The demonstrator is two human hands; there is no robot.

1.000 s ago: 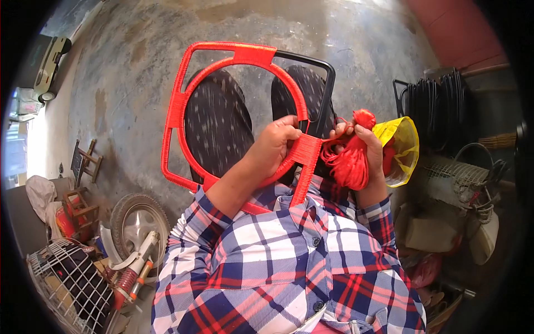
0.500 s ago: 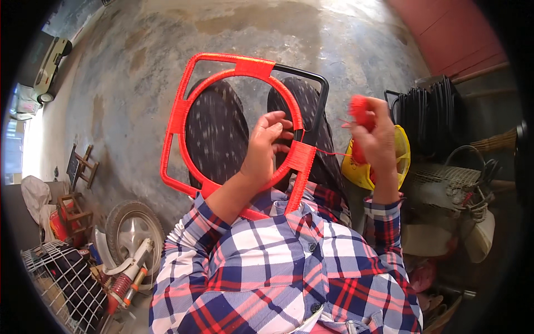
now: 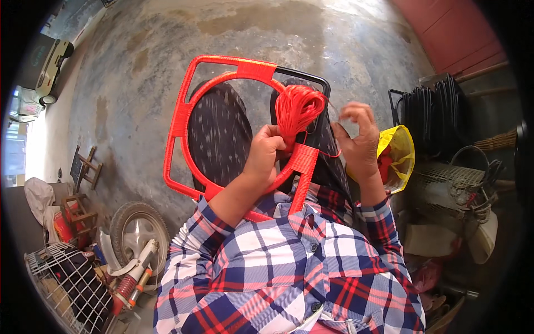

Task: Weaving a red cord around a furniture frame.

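Across my lap lies a rounded-square metal frame with an inner ring [image 3: 184, 111], mostly wrapped in red cord. Black bare metal [image 3: 305, 74] shows along its far right corner. My left hand [image 3: 263, 157] reaches through the ring and is closed round the lower end of a bundle of red cord [image 3: 299, 108], which stands up over the ring's right side. Right of the frame is my right hand [image 3: 360, 142], thumb and curled fingers apart, with nothing visible between them. A loose red strand bends near its thumb, beside the wrapped band [image 3: 304, 159].
At my right stands a yellow bag [image 3: 401, 150] with red material inside. Beyond it are several black metal frames [image 3: 428, 108] and a wire basket [image 3: 445, 181]. On the left lie a wheel [image 3: 137, 228], a wire crate [image 3: 69, 286] and small wooden stools [image 3: 86, 170].
The red cord bundle has passed from my right hand to my left, moving left over the ring. My right hand has let go and moved slightly left; my left has closed.
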